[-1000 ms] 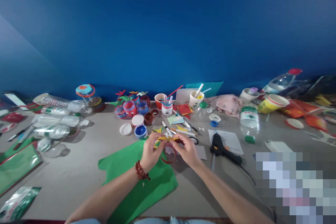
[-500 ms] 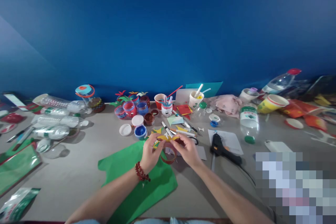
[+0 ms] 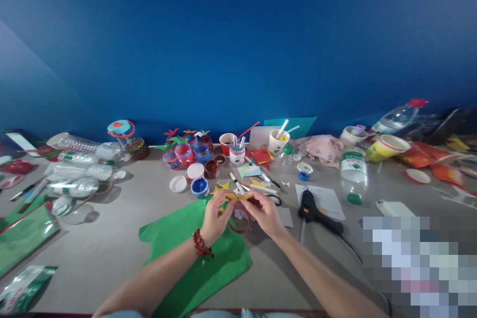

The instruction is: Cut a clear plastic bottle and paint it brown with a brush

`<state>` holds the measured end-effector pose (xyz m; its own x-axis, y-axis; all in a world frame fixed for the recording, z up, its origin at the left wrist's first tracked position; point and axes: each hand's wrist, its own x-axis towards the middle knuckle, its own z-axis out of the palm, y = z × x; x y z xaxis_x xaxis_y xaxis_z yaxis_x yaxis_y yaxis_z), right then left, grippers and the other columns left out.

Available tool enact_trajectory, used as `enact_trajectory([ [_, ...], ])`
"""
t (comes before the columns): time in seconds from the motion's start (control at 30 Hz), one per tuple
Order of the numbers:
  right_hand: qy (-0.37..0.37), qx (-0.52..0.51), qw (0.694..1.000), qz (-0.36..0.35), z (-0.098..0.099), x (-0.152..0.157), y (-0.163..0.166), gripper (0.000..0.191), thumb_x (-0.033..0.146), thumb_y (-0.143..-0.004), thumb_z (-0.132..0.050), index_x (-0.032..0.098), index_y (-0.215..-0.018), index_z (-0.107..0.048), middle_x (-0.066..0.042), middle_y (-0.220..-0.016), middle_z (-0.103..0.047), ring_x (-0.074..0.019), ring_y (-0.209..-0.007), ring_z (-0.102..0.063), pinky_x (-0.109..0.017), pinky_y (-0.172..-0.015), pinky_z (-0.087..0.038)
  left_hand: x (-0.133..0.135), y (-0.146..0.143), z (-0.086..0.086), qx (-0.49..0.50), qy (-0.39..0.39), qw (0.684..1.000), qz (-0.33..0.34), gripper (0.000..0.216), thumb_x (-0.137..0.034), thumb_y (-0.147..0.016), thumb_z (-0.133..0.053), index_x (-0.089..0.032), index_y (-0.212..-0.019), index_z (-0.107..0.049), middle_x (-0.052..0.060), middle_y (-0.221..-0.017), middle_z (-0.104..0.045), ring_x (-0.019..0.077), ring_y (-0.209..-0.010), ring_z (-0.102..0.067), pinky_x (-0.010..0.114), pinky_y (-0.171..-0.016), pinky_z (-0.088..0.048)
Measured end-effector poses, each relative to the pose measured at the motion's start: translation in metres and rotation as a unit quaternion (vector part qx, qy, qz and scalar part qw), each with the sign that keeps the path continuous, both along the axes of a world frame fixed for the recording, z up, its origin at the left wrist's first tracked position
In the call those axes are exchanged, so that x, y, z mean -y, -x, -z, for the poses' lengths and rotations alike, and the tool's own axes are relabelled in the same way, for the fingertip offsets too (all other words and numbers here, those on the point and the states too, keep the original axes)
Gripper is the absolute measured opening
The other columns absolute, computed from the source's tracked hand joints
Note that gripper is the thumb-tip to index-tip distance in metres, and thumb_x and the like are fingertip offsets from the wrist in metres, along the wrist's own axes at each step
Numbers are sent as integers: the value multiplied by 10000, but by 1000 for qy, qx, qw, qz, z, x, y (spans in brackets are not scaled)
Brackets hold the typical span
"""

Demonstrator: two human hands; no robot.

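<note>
Both hands meet at the middle of the table, pinching a small yellow paper cutout (image 3: 239, 198) between thumbs and fingers. My left hand (image 3: 217, 214), with a red bead bracelet (image 3: 201, 244) at its wrist, grips the cutout's left side. On the other side, my right hand (image 3: 266, 212) has its fingers closed on the right end. A reddish ring-shaped band (image 3: 240, 231) shows just below the fingertips; whether it is joined to the cutout I cannot tell. Under my left forearm lies a sheet of green felt or paper (image 3: 179, 231).
A black glue gun (image 3: 315, 211) lies on white paper at the right, its cord trailing forward. Beyond the hands are paint jars (image 3: 199, 187), markers (image 3: 261, 186) and a paper cup (image 3: 278, 141). Plastic bottles (image 3: 80, 171) lie at the left; another bottle (image 3: 354, 174) stands right.
The yellow cutout has tilted or bent slightly between my fingertips. Both hands stay in nearly the same place.
</note>
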<state>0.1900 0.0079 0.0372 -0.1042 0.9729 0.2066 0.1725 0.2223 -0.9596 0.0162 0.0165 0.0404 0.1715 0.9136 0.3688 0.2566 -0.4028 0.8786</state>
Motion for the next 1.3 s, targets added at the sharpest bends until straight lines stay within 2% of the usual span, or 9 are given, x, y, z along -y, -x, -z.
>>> enact_trajectory([
  [0.6, 8, 3, 1000, -15, 3, -1, -3, 213, 402, -903, -612, 200, -843, -646, -16, -776, -657, -167, -686, -606, -250, -642, -485, 2, -1, 2, 3, 4, 1000, -11, 133, -235, -906, -572, -191, -879, -695, 64, -924, -731, 199, -887, -671, 314, -833, -519],
  [1.3, -10, 7, 1000, -6, 2, -1, -2, 189, 373, -901, -597, 202, -834, -643, -26, -780, -668, -179, -707, -634, -263, -657, -503, 2, -2, 2, 8, 6, 1000, -11, 118, -236, -879, -591, -193, -864, -700, 72, -934, -735, 216, -910, -675, 329, -848, -525],
])
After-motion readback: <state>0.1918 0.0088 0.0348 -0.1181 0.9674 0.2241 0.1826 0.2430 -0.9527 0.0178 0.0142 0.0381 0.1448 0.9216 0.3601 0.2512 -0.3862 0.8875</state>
